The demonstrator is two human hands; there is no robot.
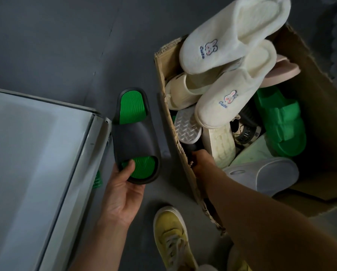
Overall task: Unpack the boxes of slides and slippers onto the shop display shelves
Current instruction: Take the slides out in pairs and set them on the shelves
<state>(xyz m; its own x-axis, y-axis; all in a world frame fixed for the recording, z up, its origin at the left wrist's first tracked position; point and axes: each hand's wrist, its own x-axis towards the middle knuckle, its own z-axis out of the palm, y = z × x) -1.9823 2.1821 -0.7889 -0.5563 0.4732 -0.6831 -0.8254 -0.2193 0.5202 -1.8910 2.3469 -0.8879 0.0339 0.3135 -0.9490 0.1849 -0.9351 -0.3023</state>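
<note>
The left hand [122,189] holds a dark grey slide [134,137] with a green footbed by its toe end, thumb pressed on the green insole and fingers curled underneath, so the slide hangs over the grey floor [56,45] between the pale metal shelf [32,153] on the left and the cardboard box [320,118] on the right. The right hand [202,163] reaches down inside the box just behind its torn near wall and closes round a dark object [190,148] wedged there; the fingers are mostly hidden, so how tightly they grip cannot be told. The box is heaped: two cream fleece slippers [228,45] with rabbit embroidery lie on top and stick out above the rim, a green slide [281,122] sits towards the right wall, a white slide [269,173] lies near the forearm, and a ribbed pale sole [187,128] stands just above the right hand. The shelf's raised edge runs diagonally close to the held slide. Open floor lies in the narrow strip between shelf and box, where a yellow sneaker [173,237] stands near the bottom.
</note>
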